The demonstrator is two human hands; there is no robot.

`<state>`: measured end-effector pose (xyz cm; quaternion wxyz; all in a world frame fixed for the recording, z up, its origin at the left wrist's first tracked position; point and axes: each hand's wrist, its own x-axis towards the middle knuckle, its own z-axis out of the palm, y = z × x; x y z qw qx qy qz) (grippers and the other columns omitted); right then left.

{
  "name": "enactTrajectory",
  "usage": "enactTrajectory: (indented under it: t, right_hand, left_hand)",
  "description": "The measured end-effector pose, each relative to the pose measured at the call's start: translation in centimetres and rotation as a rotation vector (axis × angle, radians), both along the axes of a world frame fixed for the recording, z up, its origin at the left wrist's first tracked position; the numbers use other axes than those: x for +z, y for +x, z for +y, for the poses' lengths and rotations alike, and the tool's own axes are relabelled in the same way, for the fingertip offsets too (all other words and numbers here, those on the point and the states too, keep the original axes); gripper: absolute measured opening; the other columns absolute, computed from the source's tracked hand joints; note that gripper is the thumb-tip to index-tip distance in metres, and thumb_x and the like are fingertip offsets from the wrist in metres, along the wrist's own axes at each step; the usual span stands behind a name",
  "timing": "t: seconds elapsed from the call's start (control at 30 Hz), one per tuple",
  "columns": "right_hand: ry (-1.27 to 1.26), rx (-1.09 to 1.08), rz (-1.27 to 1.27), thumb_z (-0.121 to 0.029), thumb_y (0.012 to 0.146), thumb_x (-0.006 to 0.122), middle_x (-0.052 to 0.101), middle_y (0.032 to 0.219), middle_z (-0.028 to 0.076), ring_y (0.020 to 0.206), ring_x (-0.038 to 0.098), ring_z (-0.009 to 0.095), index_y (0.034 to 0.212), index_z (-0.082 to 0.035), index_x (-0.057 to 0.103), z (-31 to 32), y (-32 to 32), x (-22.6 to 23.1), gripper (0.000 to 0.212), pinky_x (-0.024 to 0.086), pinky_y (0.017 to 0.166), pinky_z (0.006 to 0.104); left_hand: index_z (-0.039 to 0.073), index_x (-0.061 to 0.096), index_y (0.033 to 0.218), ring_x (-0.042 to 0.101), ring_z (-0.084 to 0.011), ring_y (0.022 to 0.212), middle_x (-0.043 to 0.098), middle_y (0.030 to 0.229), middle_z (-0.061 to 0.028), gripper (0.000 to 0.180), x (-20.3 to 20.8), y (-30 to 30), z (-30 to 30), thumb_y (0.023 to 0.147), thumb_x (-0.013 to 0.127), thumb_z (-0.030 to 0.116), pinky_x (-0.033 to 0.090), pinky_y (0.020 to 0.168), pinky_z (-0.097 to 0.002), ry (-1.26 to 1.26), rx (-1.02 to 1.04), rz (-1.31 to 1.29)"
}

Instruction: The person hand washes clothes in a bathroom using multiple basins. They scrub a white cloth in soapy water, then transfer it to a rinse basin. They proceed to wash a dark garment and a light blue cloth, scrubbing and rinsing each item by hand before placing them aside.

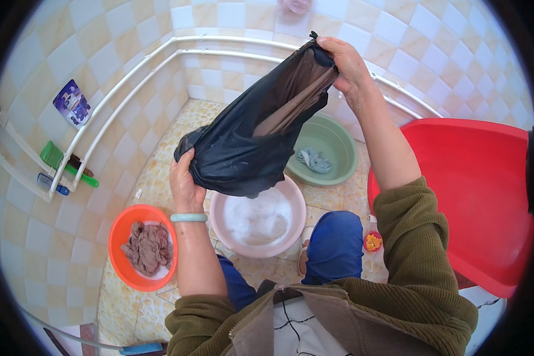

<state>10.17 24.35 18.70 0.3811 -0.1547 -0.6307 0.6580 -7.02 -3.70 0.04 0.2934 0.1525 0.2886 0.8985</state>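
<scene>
A wet-looking black garment with a brownish, sheer inner side (243, 142) is stretched between my two hands in the air. My left hand (186, 183), with a pale green bangle at its wrist, grips the lower left end. Up at the far right, my right hand (347, 65) is closed on the other end. Beneath the cloth stands a pink basin (299, 222) of foamy water, its far part hidden by the garment. To its left, an orange basin (117, 261) holds a brown wrung cloth (148, 246).
A green basin (344, 163) with a pale blue-grey cloth (313, 160) stands beyond. A large red tub (469, 190) fills the right side. A small red dish (372, 241) sits by my knee. White pipes (231, 39) run along the tiled wall; brushes (65, 163) hang at left.
</scene>
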Motion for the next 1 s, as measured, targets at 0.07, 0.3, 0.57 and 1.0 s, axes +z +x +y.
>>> enactTrajectory:
  t: [0.07, 0.3, 0.57, 1.0]
  right_hand:
    - [0.058, -0.034, -0.054, -0.017, 0.091, 0.055, 0.06, 0.082, 0.003, 0.073, 0.059, 0.013, 0.093, -0.004, 0.06, 0.8, 0.3, 0.6, 0.014, 0.052, 0.066, 0.0278]
    - [0.124, -0.164, -0.036, -0.015, 0.09, 0.057, 0.06, 0.078, 0.004, 0.068, 0.06, 0.014, 0.092, -0.004, 0.06, 4.7, 2.3, 2.0, 0.012, 0.052, 0.063, 0.03]
    - [-0.014, -0.353, 0.095, -0.011, 0.092, 0.051, 0.062, 0.082, 0.008, 0.067, 0.061, 0.02, 0.091, 0.0, 0.057, 14.0, 6.5, 2.9, 0.012, 0.054, 0.063, 0.0335]
    - [0.239, -0.618, 0.313, -0.015, 0.086, 0.054, 0.056, 0.07, 0.01, 0.063, 0.055, 0.024, 0.077, 0.0, 0.057, 15.2, 2.2, 5.3, 0.017, 0.047, 0.057, 0.039]
  left_hand:
    - [-0.004, 0.06, 0.108, 0.065, -0.0253, 0.092, 0.066, 0.104, -0.015, 0.024, -0.1, 0.0, 0.1, 0.086, 0.058, 0.005, 0.054, 0.085, -0.0374, -0.022, 0.009, -0.014]
    - [-0.002, 0.06, 0.103, 0.065, -0.0231, 0.088, 0.066, 0.1, -0.0133, 0.019, -1.6, -2.0, -0.2, 0.086, 0.058, 0.005, 0.054, 0.081, -0.0345, -0.146, 0.106, -0.124]
    - [0.0, 0.058, 0.103, 0.064, -0.0235, 0.092, 0.065, 0.1, -0.0122, 0.017, -4.2, -4.2, 0.1, 0.089, 0.059, 0.01, 0.052, 0.083, -0.0375, -0.142, 0.134, -0.246]
    - [-0.004, 0.063, 0.103, 0.06, -0.0146, 0.077, 0.063, 0.093, -0.0086, 0.027, -8.1, 0.3, 7.1, 0.092, 0.052, 0.017, 0.05, 0.069, -0.0281, -0.962, -0.047, 0.493]
